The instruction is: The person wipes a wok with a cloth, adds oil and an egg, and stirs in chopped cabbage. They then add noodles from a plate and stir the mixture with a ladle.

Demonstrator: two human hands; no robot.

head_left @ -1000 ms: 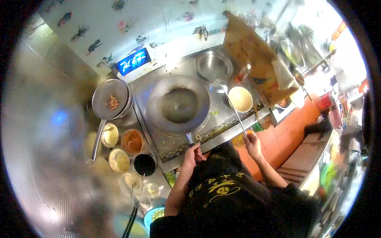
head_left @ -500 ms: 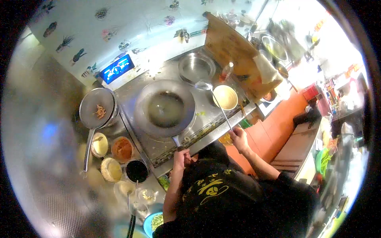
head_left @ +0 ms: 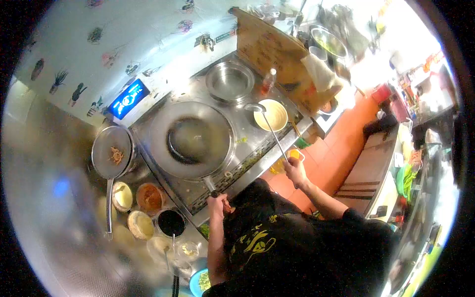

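My left hand [head_left: 218, 203] is closed around the handle of a large wok [head_left: 163, 143] on the stove. Liquid [head_left: 195, 141] pools in the wok's middle. In my right hand [head_left: 296, 173] is the long shaft of a ladle [head_left: 273, 131]. Its bowl hangs above the stovetop at the left rim of a cream-coloured bowl [head_left: 277, 119], overlapping it in this view. Behind these stands a round metal pot [head_left: 230, 83], and a bottle with red contents [head_left: 268, 83] is to its right.
Left of the wok, a strainer [head_left: 113, 148] with brown bits rests over a pot. Several seasoning containers, including a dark one [head_left: 171, 222], stand below it. A cardboard sheet [head_left: 269, 44] shields the back right. A lit screen [head_left: 127, 99] leans at the wall.
The liquid in the wok has shifted, with a dark wet crescent now showing on the left. The ladle's bowl has come closer to the cream bowl. The whole view has shifted slightly.
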